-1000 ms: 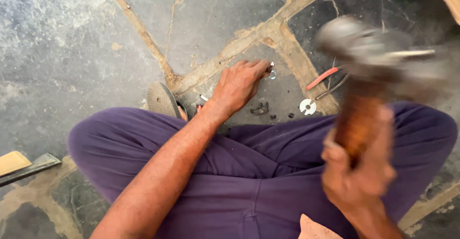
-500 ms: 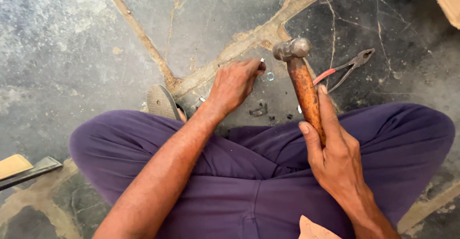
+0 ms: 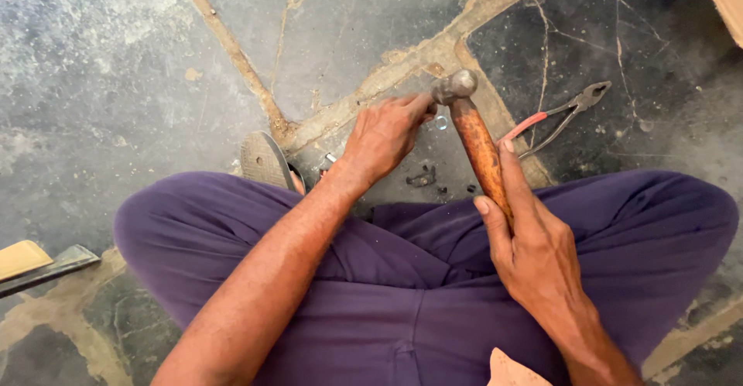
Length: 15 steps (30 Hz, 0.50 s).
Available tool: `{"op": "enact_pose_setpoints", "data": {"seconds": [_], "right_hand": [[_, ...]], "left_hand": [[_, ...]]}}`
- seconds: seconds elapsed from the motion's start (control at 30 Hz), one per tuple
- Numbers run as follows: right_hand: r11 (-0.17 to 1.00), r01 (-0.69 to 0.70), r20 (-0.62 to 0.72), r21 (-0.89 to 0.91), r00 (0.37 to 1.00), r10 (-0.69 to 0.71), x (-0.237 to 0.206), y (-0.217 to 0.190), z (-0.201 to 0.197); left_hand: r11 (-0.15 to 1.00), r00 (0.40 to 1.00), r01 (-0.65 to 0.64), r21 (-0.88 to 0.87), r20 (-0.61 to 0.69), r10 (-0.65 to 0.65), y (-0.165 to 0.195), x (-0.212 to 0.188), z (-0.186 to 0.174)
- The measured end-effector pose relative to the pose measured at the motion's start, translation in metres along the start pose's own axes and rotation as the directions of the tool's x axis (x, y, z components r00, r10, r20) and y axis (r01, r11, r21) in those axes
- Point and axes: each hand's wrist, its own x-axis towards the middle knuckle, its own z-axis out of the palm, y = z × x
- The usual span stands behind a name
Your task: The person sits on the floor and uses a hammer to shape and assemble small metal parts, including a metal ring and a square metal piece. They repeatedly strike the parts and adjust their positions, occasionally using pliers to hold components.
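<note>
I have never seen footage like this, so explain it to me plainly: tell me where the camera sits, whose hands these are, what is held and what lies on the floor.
There is no machine here. The picture comes from a camera worn on a person's head, looking down at their own lap and hands. They sit on a cracked stone floor in purple trousers. The right hand holds a hammer by its wooden handle, its metal head low near the left hand's fingertips. The left hand presses on something small that I cannot make out. Pliers with red handles lie to the right, a sandal to the left, and a flat tool at the left edge.
</note>
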Motion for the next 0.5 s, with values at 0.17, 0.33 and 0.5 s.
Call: {"op": "enact_pose_setpoints", "data": {"seconds": [0.17,0.33,0.5], "right_hand": [[0.998,-0.055,0.038,-0.009,0.998,0.055,-0.0020,0.0031,0.0027],[0.996,-0.087,0.020,0.027,0.996,0.087,-0.0032,0.0054,0.0002],[0.992,-0.122,0.019,0.036,0.992,0.121,-0.0042,0.0089,-0.0018]], "left_hand": [[0.998,1.000,0.025,0.055,-0.004,-0.025,0.0005,0.0014,-0.0015],[0.999,0.999,0.037,0.002,-0.009,-0.037,0.0012,-0.0009,-0.0048],[0.997,0.998,0.048,-0.058,-0.035,-0.050,0.0058,-0.0011,-0.0084]]}}
